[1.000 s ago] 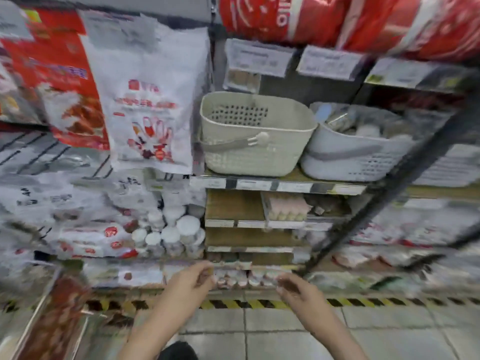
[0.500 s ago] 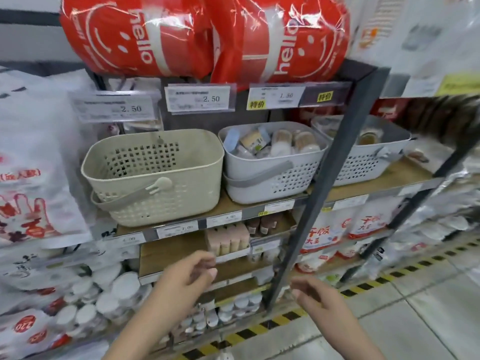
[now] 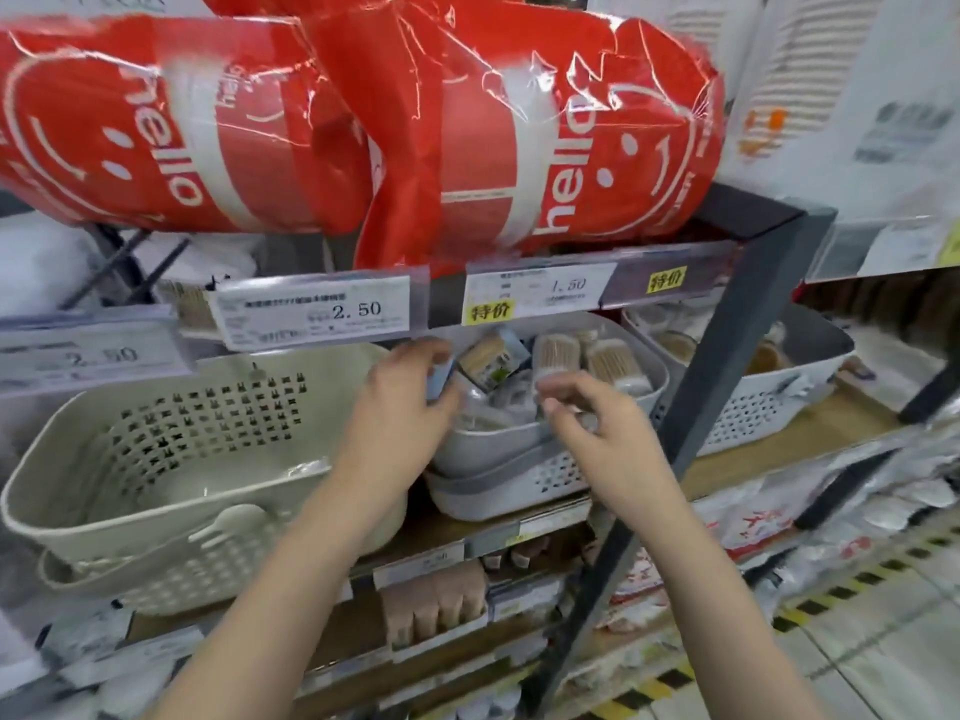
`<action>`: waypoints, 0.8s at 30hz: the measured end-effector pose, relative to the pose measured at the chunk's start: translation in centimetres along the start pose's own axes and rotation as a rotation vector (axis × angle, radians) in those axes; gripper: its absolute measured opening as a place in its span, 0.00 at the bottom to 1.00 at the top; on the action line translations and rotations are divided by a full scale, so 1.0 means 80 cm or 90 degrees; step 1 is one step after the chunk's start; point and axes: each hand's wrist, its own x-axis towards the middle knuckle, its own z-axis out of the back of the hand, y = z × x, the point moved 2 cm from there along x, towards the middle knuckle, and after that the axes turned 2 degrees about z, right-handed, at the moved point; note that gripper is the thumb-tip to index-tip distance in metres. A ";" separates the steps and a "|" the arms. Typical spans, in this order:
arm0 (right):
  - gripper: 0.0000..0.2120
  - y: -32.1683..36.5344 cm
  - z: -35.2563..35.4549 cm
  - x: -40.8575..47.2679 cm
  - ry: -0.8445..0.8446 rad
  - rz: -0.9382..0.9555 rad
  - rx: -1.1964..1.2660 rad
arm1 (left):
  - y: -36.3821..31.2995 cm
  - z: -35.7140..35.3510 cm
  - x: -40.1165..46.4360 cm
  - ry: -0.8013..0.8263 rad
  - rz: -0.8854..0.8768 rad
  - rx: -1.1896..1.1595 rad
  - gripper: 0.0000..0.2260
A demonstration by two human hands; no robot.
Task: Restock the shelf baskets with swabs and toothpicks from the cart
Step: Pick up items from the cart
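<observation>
A grey-white basket [image 3: 519,485] on the middle shelf holds several clear tubs of swabs or toothpicks [image 3: 558,350]. My left hand [image 3: 400,402] reaches into its left end and pinches a light blue pack [image 3: 439,384] there. My right hand [image 3: 597,428] hovers over the basket's front rim with curled fingers; whether it holds anything is unclear. To the left stands an empty beige basket [image 3: 130,530]. Another white basket [image 3: 753,413] with tubs sits past the shelf post. The cart is out of view.
Red "hello" bags [image 3: 467,148] bulge over the shelf above, low over the baskets. Price tags [image 3: 311,311] hang on that shelf's edge. A dark slanted shelf post [image 3: 727,356] stands just right of my right hand. Lower shelves hold small packs [image 3: 436,605].
Both hands rose from below the shelf up to the middle basket. My left hand took hold of the blue pack. The view moved closer and tilted up.
</observation>
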 end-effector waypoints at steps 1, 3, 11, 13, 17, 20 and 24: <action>0.08 -0.004 -0.003 0.018 0.005 0.005 -0.004 | 0.001 -0.009 0.014 -0.029 0.016 0.040 0.15; 0.10 -0.016 -0.007 0.053 0.015 0.014 -0.022 | 0.001 -0.027 0.033 -0.038 0.048 0.158 0.17; 0.18 -0.068 -0.025 0.157 0.117 0.016 -0.255 | 0.024 -0.056 0.053 -0.044 0.119 0.231 0.25; 0.24 -0.079 -0.029 0.168 0.145 0.017 -0.294 | 0.027 -0.058 0.052 -0.038 0.130 0.243 0.24; 0.30 -0.095 -0.037 0.177 0.194 0.032 -0.348 | 0.024 -0.054 0.053 -0.035 0.131 0.277 0.19; 0.29 -0.096 -0.037 0.177 0.205 0.050 -0.339 | 0.019 -0.050 0.052 -0.041 0.130 0.296 0.19; 0.27 -0.099 -0.040 0.180 0.190 0.051 -0.341 | 0.015 -0.051 0.051 -0.032 0.129 0.323 0.22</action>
